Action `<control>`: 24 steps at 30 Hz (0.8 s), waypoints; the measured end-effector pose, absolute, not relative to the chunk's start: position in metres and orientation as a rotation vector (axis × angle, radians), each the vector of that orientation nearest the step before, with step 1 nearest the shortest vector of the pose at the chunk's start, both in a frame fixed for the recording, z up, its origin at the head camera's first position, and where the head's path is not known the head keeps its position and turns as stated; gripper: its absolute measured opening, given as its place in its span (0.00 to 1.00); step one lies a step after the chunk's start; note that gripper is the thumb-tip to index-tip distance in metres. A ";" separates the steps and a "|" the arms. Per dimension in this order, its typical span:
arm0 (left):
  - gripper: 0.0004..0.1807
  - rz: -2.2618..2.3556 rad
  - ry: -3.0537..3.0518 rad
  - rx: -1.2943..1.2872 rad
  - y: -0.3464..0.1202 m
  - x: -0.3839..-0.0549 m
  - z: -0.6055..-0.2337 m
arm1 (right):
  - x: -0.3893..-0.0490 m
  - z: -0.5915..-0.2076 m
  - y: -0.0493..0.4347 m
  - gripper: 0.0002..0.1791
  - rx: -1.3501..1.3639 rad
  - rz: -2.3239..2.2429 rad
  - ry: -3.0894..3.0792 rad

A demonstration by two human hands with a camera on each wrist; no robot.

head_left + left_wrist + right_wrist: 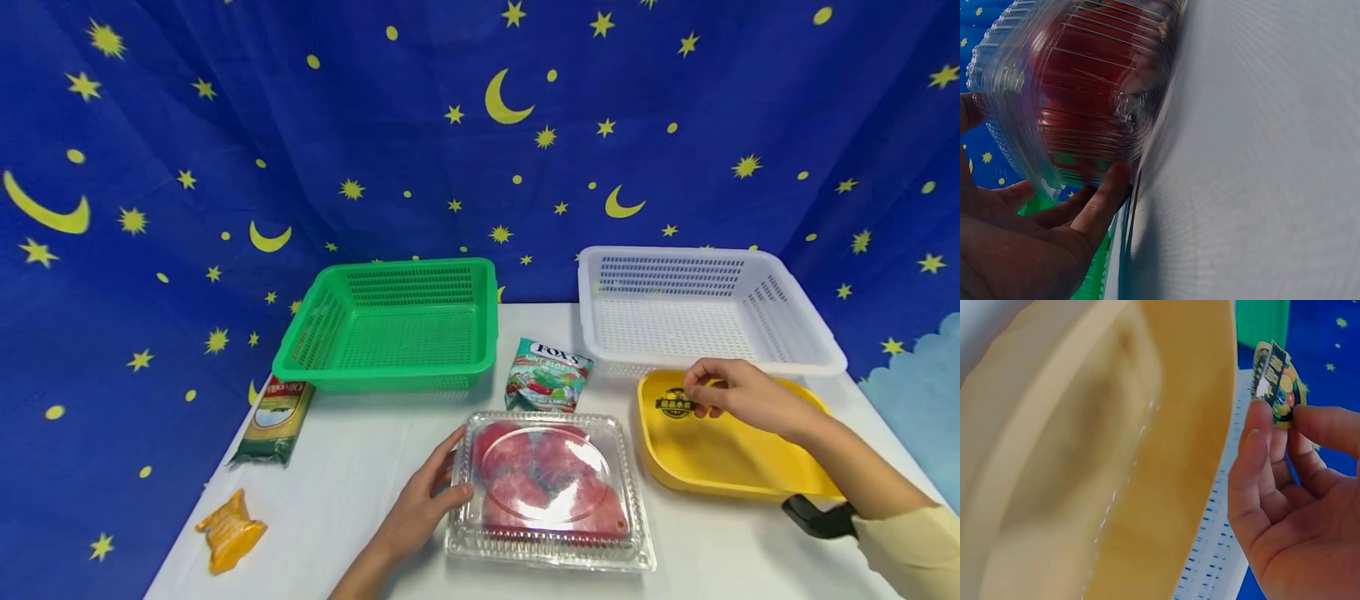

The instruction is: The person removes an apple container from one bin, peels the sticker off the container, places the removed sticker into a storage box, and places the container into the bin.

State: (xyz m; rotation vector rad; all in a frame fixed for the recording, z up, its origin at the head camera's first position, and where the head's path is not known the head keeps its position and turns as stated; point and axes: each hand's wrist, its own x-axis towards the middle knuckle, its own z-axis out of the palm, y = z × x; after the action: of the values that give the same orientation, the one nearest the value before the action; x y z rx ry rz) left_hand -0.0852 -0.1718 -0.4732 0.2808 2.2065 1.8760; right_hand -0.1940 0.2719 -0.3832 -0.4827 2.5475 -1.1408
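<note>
A clear plastic clamshell box [551,557] stands on the white table, with several round red fruits [517,496] inside its shut lid. My left hand [416,508] grips the box's left side, thumb at the lid's edge and fingers against the wall, as the left wrist view [1029,244] also shows. Between thumb and fingertips, my right hand [750,400] pinches a small round sticker [1286,394], black and gold with printed fruit and lettering, slightly bent. It is held over a shallow yellow tray [720,454], apart from the box.
Behind stand a green basket [408,379] and a white basket [712,358]. A mint candy bag [547,375] lies just behind the box. At the left are a green-and-gold packet [273,421] and a small orange packet [230,533]. A starry blue curtain [420,125] hangs behind the table.
</note>
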 end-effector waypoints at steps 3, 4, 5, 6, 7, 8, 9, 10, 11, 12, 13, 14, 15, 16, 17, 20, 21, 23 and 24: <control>0.37 1.878 2.200 0.277 -0.172 -0.085 -0.473 | -0.196 -0.385 0.276 0.08 -0.510 -1.115 2.517; 0.37 1.880 2.204 0.278 -0.172 -0.085 -0.473 | -0.197 -0.385 0.278 0.08 -0.527 -1.099 2.510; 0.37 1.884 2.202 0.277 -0.172 -0.085 -0.472 | -0.199 -0.385 0.279 0.07 -0.533 -1.083 2.503; 0.37 1.887 2.200 0.270 -0.172 -0.085 -0.472 | -0.200 -0.384 0.281 0.07 -0.546 -1.068 2.494; 0.37 1.889 2.200 0.268 -0.172 -0.085 -0.472 | -0.201 -0.384 0.282 0.07 -0.551 -1.048 2.483; 0.37 1.890 2.199 0.267 -0.172 -0.085 -0.472 | -0.202 -0.384 0.284 0.06 -0.557 -1.027 2.467; 0.37 1.887 2.200 0.269 -0.172 -0.084 -0.472 | -0.203 -0.384 0.287 0.06 -0.565 -1.009 2.448; 0.37 1.885 2.200 0.271 -0.172 -0.084 -0.472 | -0.204 -0.384 0.289 0.06 -0.564 -0.995 2.431; 0.37 1.884 2.198 0.273 -0.172 -0.085 -0.472 | -0.204 -0.385 0.291 0.05 -0.566 -0.977 2.417; 0.37 1.881 2.200 0.275 -0.172 -0.085 -0.472 | -0.205 -0.386 0.293 0.05 -0.572 -0.967 2.397; 0.37 1.878 2.201 0.274 -0.172 -0.085 -0.472 | -0.205 -0.388 0.296 0.04 -0.570 -0.952 2.385; 0.37 1.878 2.201 0.275 -0.172 -0.085 -0.472 | -0.206 -0.390 0.297 0.04 -0.571 -0.939 2.375; 0.37 1.879 2.201 0.274 -0.172 -0.085 -0.472 | -0.206 -0.392 0.299 0.04 -0.575 -0.923 2.370; 0.37 1.879 2.202 0.274 -0.172 -0.085 -0.472 | -0.206 -0.394 0.301 0.03 -0.579 -0.910 2.364; 0.37 1.880 2.199 0.274 -0.172 -0.085 -0.472 | -0.206 -0.396 0.302 0.03 -0.587 -0.893 2.361; 0.37 1.884 2.198 0.269 -0.172 -0.086 -0.472 | -0.207 -0.402 0.306 0.03 -0.606 -0.841 2.362; 0.36 1.886 2.199 0.268 -0.172 -0.086 -0.472 | -0.207 -0.403 0.307 0.04 -0.609 -0.824 2.367; 0.36 1.888 2.199 0.267 -0.171 -0.086 -0.471 | -0.208 -0.405 0.310 0.04 -0.603 -0.788 2.381; 0.36 1.888 2.200 0.264 -0.171 -0.086 -0.471 | -0.208 -0.406 0.311 0.04 -0.601 -0.773 2.388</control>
State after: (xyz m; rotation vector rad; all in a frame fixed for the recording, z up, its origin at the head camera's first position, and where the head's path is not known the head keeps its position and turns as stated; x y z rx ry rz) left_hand -0.0858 -0.1709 -0.4708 0.2642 2.2000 1.8880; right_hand -0.2075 0.3105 -0.4057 -0.6014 2.3876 -0.7730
